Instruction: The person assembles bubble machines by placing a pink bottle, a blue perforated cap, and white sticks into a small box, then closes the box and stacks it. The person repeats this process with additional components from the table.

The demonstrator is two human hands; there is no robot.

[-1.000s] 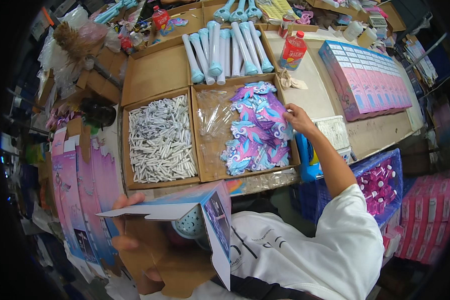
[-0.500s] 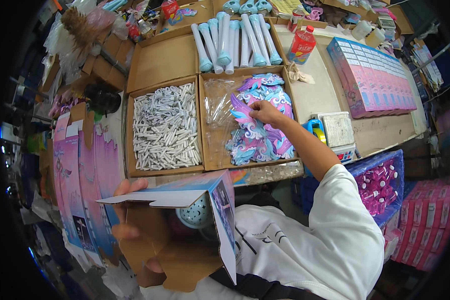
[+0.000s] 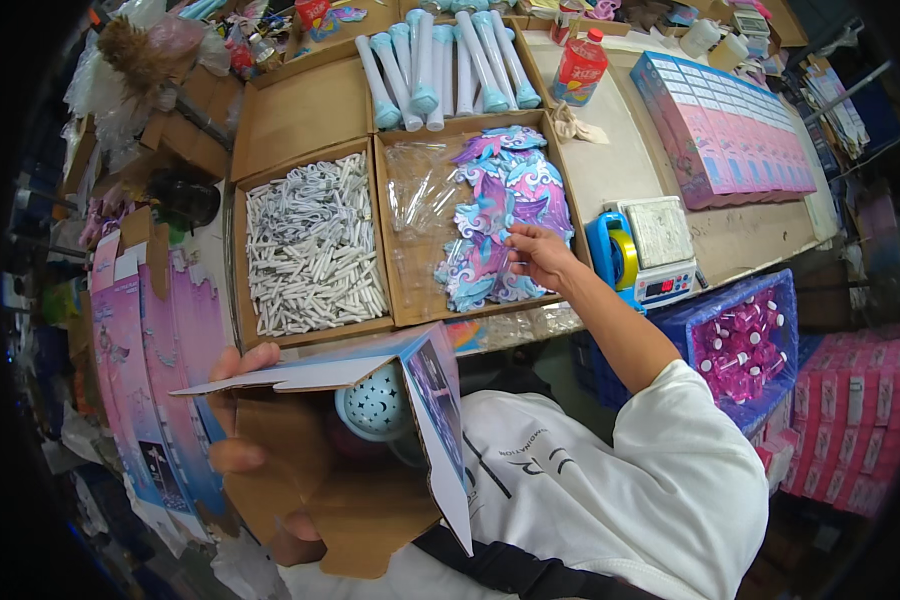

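My left hand (image 3: 238, 458) grips a pink-and-blue cardboard box (image 3: 435, 375) from its left side, fingers and thumb partly hidden behind the flaps. The box's mouth faces me. Inside sits a light-blue rounded piece (image 3: 372, 403) with dark moons and stars, among other parts too shadowed to name. My right hand (image 3: 542, 256) hovers low over a pile of purple-and-blue wing-shaped pieces (image 3: 500, 190), fingers slightly apart and nothing plainly held. The pile shares an open carton (image 3: 385, 235) with clear plastic pieces (image 3: 420, 185).
A carton of white cable-like bundles and small sticks (image 3: 315, 250) stands at the left. White-and-blue tubes (image 3: 425, 75) lie behind. Rightward are a red bottle (image 3: 580, 68), tape dispenser (image 3: 610, 255), scale (image 3: 660, 240), packed boxes (image 3: 725, 130) and a blue crate (image 3: 675, 330) of pink bottles.
My right hand has let go of the purple wing-shaped piece it pinched and moved nearer to me over the pile. The left hand still holds the box. The whole view has shifted slightly.
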